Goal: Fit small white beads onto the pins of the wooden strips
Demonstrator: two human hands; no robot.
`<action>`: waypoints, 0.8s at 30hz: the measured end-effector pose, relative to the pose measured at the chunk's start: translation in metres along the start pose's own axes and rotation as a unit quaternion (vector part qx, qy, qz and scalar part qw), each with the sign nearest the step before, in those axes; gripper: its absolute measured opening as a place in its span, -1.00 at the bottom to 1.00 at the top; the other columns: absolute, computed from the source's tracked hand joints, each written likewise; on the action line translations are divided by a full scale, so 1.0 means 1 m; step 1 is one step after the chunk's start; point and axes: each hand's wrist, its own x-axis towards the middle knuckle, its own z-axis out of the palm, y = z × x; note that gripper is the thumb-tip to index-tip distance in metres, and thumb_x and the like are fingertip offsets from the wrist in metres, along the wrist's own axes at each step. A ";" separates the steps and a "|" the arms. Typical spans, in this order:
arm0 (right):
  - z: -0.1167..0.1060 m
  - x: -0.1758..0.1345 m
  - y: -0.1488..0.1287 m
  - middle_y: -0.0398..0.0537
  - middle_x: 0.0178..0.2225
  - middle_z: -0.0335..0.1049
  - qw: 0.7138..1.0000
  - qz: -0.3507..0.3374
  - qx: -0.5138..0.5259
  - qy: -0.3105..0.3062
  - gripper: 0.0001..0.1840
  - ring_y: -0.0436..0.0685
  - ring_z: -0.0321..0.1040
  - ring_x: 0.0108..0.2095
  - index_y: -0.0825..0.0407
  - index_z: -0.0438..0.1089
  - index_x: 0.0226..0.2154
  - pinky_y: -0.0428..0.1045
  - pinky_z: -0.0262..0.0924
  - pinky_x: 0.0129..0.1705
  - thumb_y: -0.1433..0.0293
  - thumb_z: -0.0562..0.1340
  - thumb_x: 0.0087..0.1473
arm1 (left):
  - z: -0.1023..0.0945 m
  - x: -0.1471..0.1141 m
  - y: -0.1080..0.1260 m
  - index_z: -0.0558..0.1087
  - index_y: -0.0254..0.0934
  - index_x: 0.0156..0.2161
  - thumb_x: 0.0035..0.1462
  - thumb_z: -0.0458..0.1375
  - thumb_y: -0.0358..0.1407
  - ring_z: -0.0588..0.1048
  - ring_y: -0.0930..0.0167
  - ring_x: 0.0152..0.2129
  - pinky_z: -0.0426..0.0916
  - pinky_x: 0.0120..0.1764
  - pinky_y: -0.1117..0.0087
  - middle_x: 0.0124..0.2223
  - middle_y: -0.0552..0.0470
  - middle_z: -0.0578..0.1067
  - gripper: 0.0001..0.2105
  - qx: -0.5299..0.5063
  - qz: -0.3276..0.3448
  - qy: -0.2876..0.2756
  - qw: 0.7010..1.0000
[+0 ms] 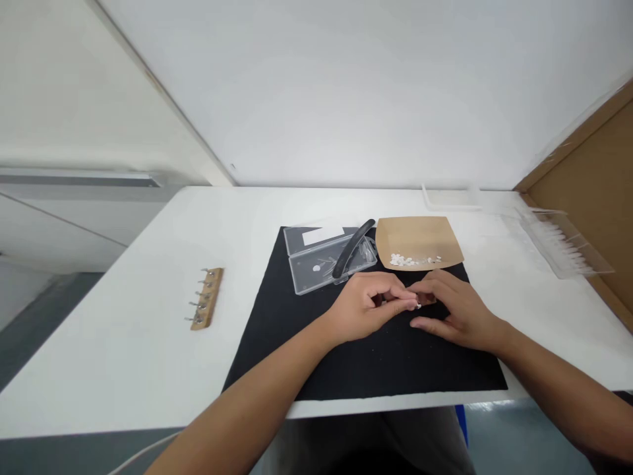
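Left forearm (267,389) and right forearm (554,389) are lying nearest the camera, slanting inward over a black mat (430,369). Where they meet, a small shiny metal piece (418,305) is sitting at the very tips of the left hand (368,303), whose thumb and fingers are closing narrowly on it. Its exposed end is facing rightward, into the space between the right thumb and fingers, so the left hand is holding it and the right hand (457,313) is standing just beside; its long axis is too small to make out. The right thumb and forefinger are standing apart, with a brownish sliver (429,300) showing between them; I cannot tell whether that hand is gripping it. Beyond the pinch and to its left, an open clear plastic case (306,277) is lying under a curved black nail file (353,251), which is running from near left to far right. Straight beyond the pinch, a kraft-paper tray (420,227) is holding white pieces (400,260) resembling nail tips. Well left of the grip, a wooden block with metal clips (210,297) is resting on the white table (123,343).
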 end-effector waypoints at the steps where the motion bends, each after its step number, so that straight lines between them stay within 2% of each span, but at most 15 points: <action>1: 0.003 0.000 0.001 -0.05 -0.25 0.47 1.000 -0.013 0.004 0.003 -0.69 0.14 0.40 -0.24 -0.05 0.38 0.04 0.04 0.32 -0.20 0.14 0.30 0.38 | 0.001 -0.001 0.001 0.67 -0.35 -0.22 0.31 0.35 -0.19 0.54 0.51 -0.53 0.40 -0.46 0.52 -0.30 -0.08 0.66 -0.78 -0.016 -0.011 -0.010 1.000; 4: 0.007 0.000 0.001 -0.09 -0.33 0.48 0.999 -0.034 0.006 0.018 -0.82 0.10 0.37 -0.31 -0.04 0.40 -0.09 0.00 0.26 -0.26 0.20 0.25 0.43 | 0.003 -0.002 0.003 0.66 -0.38 -0.23 0.32 0.33 -0.16 0.48 0.56 -0.61 0.36 -0.52 0.54 -0.30 -0.08 0.63 -0.74 -0.045 -0.033 -0.031 0.998; 8: 0.009 -0.001 -0.002 -0.08 -0.33 0.48 0.998 -0.059 -0.004 0.021 -0.90 0.09 0.33 -0.33 -0.03 0.40 -0.16 0.01 0.23 -0.27 0.35 0.19 0.45 | 0.002 -0.002 0.006 0.63 -0.39 -0.24 0.36 0.28 -0.15 0.45 0.58 -0.61 0.35 -0.52 0.54 -0.32 -0.07 0.62 -0.71 -0.041 -0.040 -0.033 0.998; 15: 0.008 0.000 -0.006 -0.09 -0.36 0.44 0.997 -0.064 0.037 0.011 -0.83 0.10 0.31 -0.34 -0.03 0.40 -0.17 0.01 0.20 -0.28 0.37 0.11 0.46 | 0.000 -0.003 0.007 0.59 -0.39 -0.24 0.34 0.28 -0.06 0.46 0.57 -0.62 0.36 -0.57 0.57 -0.32 -0.07 0.61 -0.64 -0.103 -0.113 -0.077 0.985; 18: 0.007 -0.001 -0.008 -0.12 -0.39 0.41 0.995 -0.051 0.085 0.001 -0.81 0.09 0.31 -0.34 -0.04 0.36 -0.24 0.00 0.20 -0.27 0.38 0.12 0.46 | -0.002 -0.003 0.006 0.57 -0.40 -0.25 0.32 0.31 -0.06 0.47 0.57 -0.61 0.40 -0.55 0.56 -0.31 -0.08 0.62 -0.64 -0.156 -0.134 -0.101 0.973; 24: 0.006 0.000 -0.016 -0.16 -0.42 0.41 0.986 -0.019 0.161 -0.022 -0.73 0.05 0.33 -0.35 -0.04 0.38 -0.23 -0.02 0.24 -0.22 0.36 0.04 0.51 | -0.005 -0.001 0.002 0.55 -0.41 -0.18 0.29 0.34 -0.05 0.52 0.54 -0.58 0.45 -0.52 0.53 -0.30 -0.10 0.63 -0.63 -0.256 -0.163 -0.146 0.942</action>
